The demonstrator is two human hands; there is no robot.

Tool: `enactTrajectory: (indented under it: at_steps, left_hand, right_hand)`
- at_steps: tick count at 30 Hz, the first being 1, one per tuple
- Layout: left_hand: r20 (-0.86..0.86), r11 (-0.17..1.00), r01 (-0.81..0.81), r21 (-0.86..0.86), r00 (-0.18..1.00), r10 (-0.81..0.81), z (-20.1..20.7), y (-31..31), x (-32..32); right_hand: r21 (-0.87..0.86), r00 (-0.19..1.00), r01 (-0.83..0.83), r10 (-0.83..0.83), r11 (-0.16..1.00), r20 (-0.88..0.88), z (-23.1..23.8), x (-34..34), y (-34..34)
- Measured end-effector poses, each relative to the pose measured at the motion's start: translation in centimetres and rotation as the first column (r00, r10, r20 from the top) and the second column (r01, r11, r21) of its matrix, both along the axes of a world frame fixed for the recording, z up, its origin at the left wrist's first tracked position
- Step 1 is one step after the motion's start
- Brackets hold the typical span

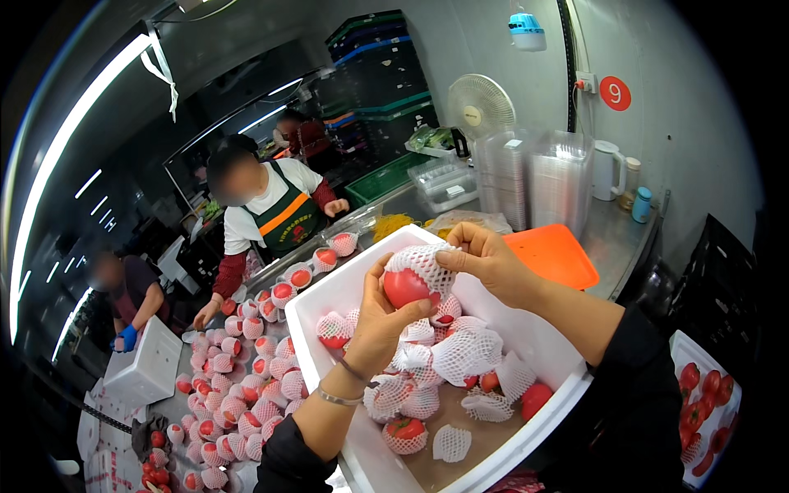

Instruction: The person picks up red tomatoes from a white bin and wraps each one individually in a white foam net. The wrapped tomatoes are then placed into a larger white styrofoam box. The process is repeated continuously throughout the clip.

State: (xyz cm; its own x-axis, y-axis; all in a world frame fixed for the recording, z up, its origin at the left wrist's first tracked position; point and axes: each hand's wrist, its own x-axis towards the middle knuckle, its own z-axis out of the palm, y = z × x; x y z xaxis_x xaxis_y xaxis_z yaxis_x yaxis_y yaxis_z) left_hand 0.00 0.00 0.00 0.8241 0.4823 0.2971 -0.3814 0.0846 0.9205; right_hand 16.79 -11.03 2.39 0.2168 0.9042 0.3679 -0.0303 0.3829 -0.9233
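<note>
A red tomato (403,287) rests in my left hand (371,324), whose fingers and thumb curl round it. A white foam net sleeve (419,261) covers the tomato's upper side, leaving its lower front bare. Thumb and fingers of my right hand (481,251) pinch the sleeve's edge at the upper right. Both hands are over a white foam box (339,287). Inside it lie several netted tomatoes (404,434), loose foam nets (452,444) and a bare tomato (536,401). Brown cardboard shows at the box's bottom.
Many netted tomatoes (246,394) cover the table at left, where a co-worker (275,201) reaches in. Behind the box are an orange tray (555,255), stacked clear plastic containers (534,181) and a fan (481,107). Another box of tomatoes (705,403) stands at lower right.
</note>
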Motion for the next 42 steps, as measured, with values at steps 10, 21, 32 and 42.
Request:
enactTrajectory:
  at_steps: [10,21,32,42]
  left_hand:
    - [0.035,0.560,-0.382,0.735,0.846,0.531,-0.6,-0.2,0.2]
    - [-0.001,0.976,-0.105,0.188,0.994,0.108,-0.3,0.3,-0.1]
    - [0.156,0.919,0.287,-0.269,0.955,-0.252,0.6,0.3,-0.9]
    - [0.102,0.941,-0.040,-0.335,0.992,0.078,0.0,1.0,-0.2]
  right_hand:
    - [0.036,0.981,-0.061,0.053,0.997,0.187,0.2,-2.0,-0.6]
    - [-0.028,0.940,-0.104,0.108,0.994,0.323,0.1,-2.0,-1.0]
    - [0.019,0.897,-0.015,0.005,1.000,0.442,0.6,-1.5,-1.6]
    - [0.129,0.549,-0.010,-0.103,0.992,0.830,0.5,-2.3,-2.0]
